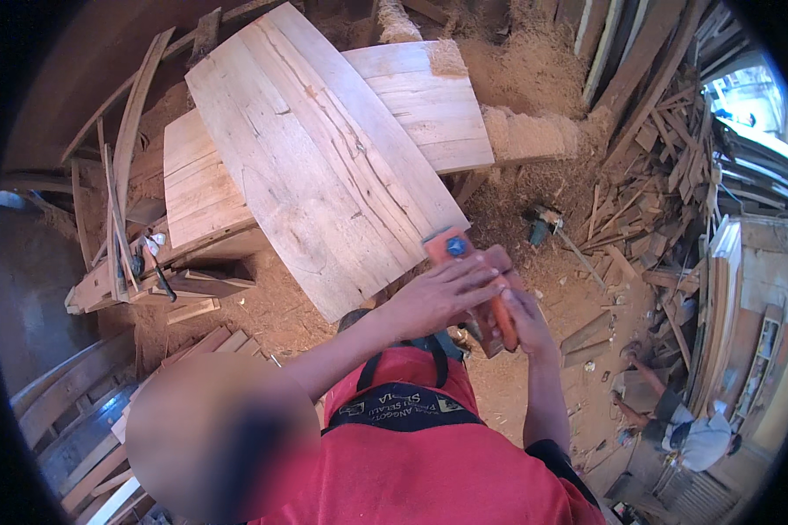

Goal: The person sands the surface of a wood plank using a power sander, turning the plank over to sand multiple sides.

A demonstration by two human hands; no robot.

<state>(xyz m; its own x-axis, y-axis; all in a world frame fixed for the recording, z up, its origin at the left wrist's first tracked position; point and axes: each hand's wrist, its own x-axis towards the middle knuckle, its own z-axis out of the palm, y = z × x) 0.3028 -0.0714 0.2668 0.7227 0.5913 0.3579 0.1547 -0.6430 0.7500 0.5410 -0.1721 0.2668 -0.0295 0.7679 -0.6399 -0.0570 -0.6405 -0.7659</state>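
Both my hands are on a reddish-orange wooden hand plane (447, 244) with a blue knob at its front end. My left hand (451, 290) lies across its middle, fingers over the body. My right hand (525, 320) grips its rear part from the right side. The front of the plane is at the near right corner of a wide pale wood panel (324, 166); whether it touches the wood I cannot tell. This panel, with dark cracks along its grain, rests slantwise over a second pale panel (411, 101).
Wood shavings (543, 136) cover the bench end and floor. Scrap wood (674, 149) is heaped at right, beside leaning boards (727, 289). At the lower right another person (696, 437) sits low. Thin slats (127, 166) stand at left; more boards (79, 376) lie lower left.
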